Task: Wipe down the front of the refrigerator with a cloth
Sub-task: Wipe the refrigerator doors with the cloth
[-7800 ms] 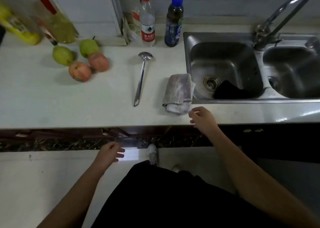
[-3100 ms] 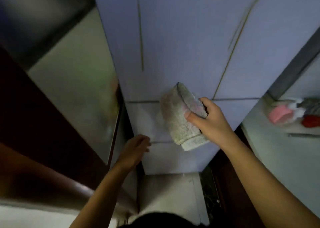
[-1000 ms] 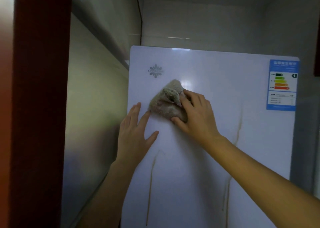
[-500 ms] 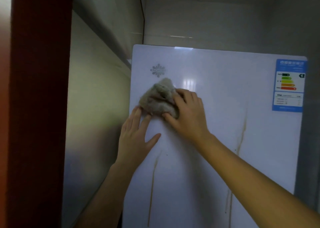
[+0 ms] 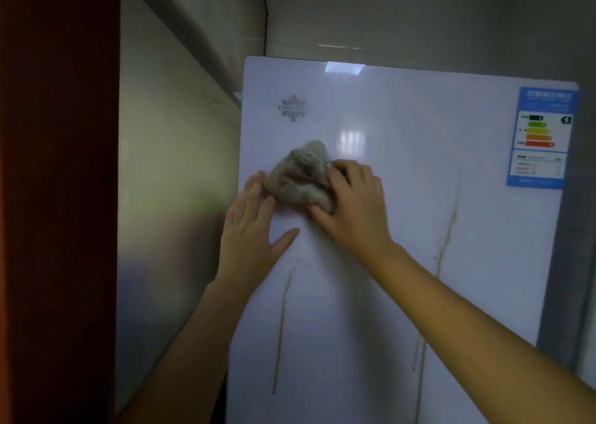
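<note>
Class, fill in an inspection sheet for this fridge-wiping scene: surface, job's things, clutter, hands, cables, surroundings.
Surface: white refrigerator door, glossy, brown drip streaks running down it.
Job's things: bunched cloth pressed on the upper door, below the logo.
Clutter: nothing seen; an energy label sits at the top right.
Hands: right hand grips the cloth; left hand lies flat on the door beside it.
Cables: thin dark line in the wall corner; cable or seam, cannot tell.
Surroundings: glossy wall and red-brown panel to the left.

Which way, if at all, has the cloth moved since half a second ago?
Yes. The cloth has slid downward: its top was almost touching the logo, and now a clear gap lies between them.
</note>
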{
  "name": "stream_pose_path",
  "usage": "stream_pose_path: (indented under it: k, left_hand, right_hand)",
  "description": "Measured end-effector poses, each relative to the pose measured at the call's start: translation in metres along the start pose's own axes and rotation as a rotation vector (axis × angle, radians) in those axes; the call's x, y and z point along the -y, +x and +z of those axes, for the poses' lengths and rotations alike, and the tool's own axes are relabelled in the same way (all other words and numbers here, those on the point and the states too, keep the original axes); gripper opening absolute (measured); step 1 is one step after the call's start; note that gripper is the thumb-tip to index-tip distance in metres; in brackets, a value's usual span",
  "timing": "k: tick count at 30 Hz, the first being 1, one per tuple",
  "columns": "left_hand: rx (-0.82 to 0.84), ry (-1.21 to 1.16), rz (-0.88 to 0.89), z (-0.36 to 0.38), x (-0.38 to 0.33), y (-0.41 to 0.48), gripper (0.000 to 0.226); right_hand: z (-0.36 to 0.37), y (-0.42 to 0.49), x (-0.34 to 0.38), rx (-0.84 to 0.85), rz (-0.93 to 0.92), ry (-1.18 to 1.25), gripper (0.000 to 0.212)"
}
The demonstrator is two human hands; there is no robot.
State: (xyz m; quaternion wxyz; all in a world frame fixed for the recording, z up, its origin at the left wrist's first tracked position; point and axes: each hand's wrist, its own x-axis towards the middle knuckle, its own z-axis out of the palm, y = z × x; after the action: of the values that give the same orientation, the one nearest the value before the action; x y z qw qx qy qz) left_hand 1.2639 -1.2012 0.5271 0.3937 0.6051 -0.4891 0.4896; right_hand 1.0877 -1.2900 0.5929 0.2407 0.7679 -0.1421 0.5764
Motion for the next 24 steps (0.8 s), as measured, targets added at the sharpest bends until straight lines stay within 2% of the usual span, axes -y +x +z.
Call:
stream_pose_path:
  k: [7, 13, 17, 19, 21, 24]
  left_hand:
    - [0.014, 0.012, -0.003, -0.003, -0.001, -0.002, 0.074]
    - [-0.009, 0.022, -0.037, -0.001, -0.012, 0.0, 0.074]
    - [-0.034, 0.094, -0.072, 0.0, -0.024, 0.005, 0.072]
    - [-0.04, 0.117, -0.106, 0.001, -0.04, 0.012, 0.07]
    - [-0.039, 0.095, -0.048, 0.005, -0.063, 0.024, 0.067]
    - [-0.051, 0.076, 0.199, 0.02, -0.098, 0.041, 0.06]
  right_hand:
    - [-0.03, 0.001, -0.055, -0.115, 0.273, -0.027, 0.049]
    - [-0.035, -0.028, -0.065, 0.072, -0.009, -0.119, 0.056]
    - [-0.065, -0.025, -0.106, -0.085, 0.247, -0.078, 0.045]
    - [-0.077, -0.025, -0.123, -0.097, 0.318, -0.078, 0.046]
    - [-0.083, -0.028, -0.135, -0.078, 0.313, -0.099, 0.048]
    - [-0.09, -0.034, -0.148, -0.053, 0.296, -0.129, 0.057]
